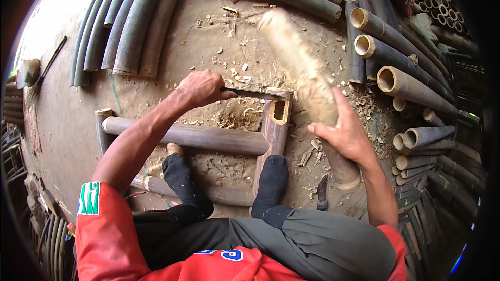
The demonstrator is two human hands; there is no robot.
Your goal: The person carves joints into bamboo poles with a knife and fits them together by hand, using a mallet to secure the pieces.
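My left hand [200, 87] has its fingers clamped on a chisel [250, 93] set at the mortise [280, 109] in the bamboo pole [273, 130] at frame centre. My right hand [346, 132] grips a blurred wooden mallet [302, 67]. I judge the hole mostly cut, shavings [237, 119] heaped beside; trimming remains.

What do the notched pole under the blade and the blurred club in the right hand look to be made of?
Notched pole: bamboo, likely; hollow end with pale cut walls, brown smooth skin. Club, in the right hand: probably raw wood, pale and rough, though motion blur hides its grain. Blade, in the left hand: dark, thin, seemingly metal.
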